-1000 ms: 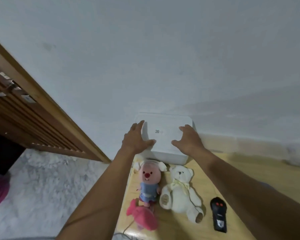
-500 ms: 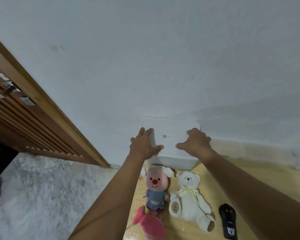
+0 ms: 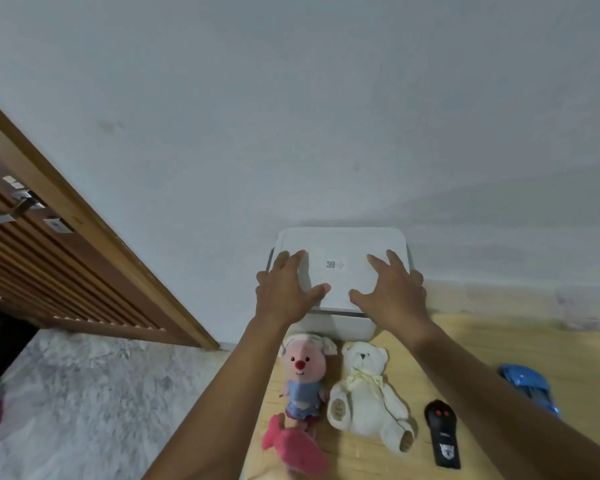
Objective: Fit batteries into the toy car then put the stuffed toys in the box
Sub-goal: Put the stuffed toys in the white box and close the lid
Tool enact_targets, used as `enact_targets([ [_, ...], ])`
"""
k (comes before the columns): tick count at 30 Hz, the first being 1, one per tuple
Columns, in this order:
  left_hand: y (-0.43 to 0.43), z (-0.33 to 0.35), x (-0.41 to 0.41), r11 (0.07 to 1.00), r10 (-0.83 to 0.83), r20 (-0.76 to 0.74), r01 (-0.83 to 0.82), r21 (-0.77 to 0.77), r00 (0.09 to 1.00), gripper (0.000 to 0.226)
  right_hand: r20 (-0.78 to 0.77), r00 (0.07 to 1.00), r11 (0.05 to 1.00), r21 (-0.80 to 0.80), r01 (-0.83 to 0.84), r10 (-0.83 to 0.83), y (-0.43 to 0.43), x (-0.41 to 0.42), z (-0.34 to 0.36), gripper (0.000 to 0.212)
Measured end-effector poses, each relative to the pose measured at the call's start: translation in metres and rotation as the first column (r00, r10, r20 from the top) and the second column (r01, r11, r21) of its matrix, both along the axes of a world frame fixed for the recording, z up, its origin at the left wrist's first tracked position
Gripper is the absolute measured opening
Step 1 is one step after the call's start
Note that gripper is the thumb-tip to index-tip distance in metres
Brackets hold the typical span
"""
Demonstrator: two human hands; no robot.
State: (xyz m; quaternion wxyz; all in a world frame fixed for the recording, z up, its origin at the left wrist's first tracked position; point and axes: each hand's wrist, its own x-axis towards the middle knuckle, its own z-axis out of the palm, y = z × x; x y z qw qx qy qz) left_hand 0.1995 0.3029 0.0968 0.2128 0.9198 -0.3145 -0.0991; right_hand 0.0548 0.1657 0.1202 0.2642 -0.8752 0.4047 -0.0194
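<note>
Fingers (image 3: 378, 263) of both hands lie spread and flat on the lid (image 3: 343, 247) of the white box (image 3: 340, 325), gripping nothing. His left hand (image 3: 286, 292) covers the lid's left side, his right hand (image 3: 392, 289) the right; the lid sits shut. That box stands against the wall on a wooden table (image 3: 499, 344). Just in front lie a pink-faced doll (image 3: 302, 375), a white teddy bear (image 3: 361, 393) and a pink plush (image 3: 295, 448). Further right sit a black remote (image 3: 442, 433) and the blue toy car (image 3: 527, 386).
</note>
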Motion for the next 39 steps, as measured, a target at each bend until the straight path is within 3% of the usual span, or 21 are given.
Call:
enact_targets([
  [8,-0.133,-0.019,-0.133,0.946,-0.324,-0.016,0.324,0.008,0.946,0.087,-0.012,0.959,0.958,-0.037,0.283,-0.284,-0.091,-0.162,-0.015,0.081],
  [17,-0.253,-0.097,-0.327,0.651,-0.718,-0.218,0.748,0.126,0.661,0.087,-0.125,0.735,0.728,0.099,0.678,-0.667,-0.127,-0.394,-0.1,0.076],
  [20,-0.269,-0.121,-0.369,0.546,-0.775,-0.276,0.822,0.16,0.569,0.083,-0.167,0.676,0.658,0.154,0.737,-0.718,-0.121,-0.439,-0.132,0.075],
  [23,-0.277,-0.139,-0.39,0.502,-0.785,-0.329,0.85,0.16,0.525,0.078,-0.2,0.649,0.62,0.193,0.761,-0.734,-0.115,-0.462,-0.154,0.069],
  [27,-0.282,-0.153,-0.395,0.428,-0.805,-0.353,0.878,0.214,0.478,0.075,-0.244,0.698,0.663,0.217,0.716,-0.673,-0.112,-0.479,-0.176,0.065],
  [30,-0.276,-0.145,-0.39,0.477,-0.791,-0.346,0.863,0.166,0.504,0.068,-0.286,0.706,0.669,0.229,0.707,-0.648,-0.112,-0.482,-0.18,0.066],
  [33,-0.26,-0.12,-0.374,0.61,-0.758,-0.326,0.791,-0.046,0.565,0.058,-0.3,0.685,0.7,0.073,0.71,-0.663,-0.12,-0.465,-0.164,0.064],
  [35,-0.244,-0.102,-0.349,0.682,-0.723,-0.267,0.719,-0.13,0.637,0.055,-0.241,0.751,0.778,-0.026,0.628,-0.615,-0.128,-0.439,-0.148,0.063],
  [39,-0.193,-0.077,-0.277,0.806,-0.578,-0.093,0.55,-0.22,0.811,0.043,-0.087,0.92,0.924,-0.064,0.377,-0.381,-0.131,-0.354,-0.115,0.06],
])
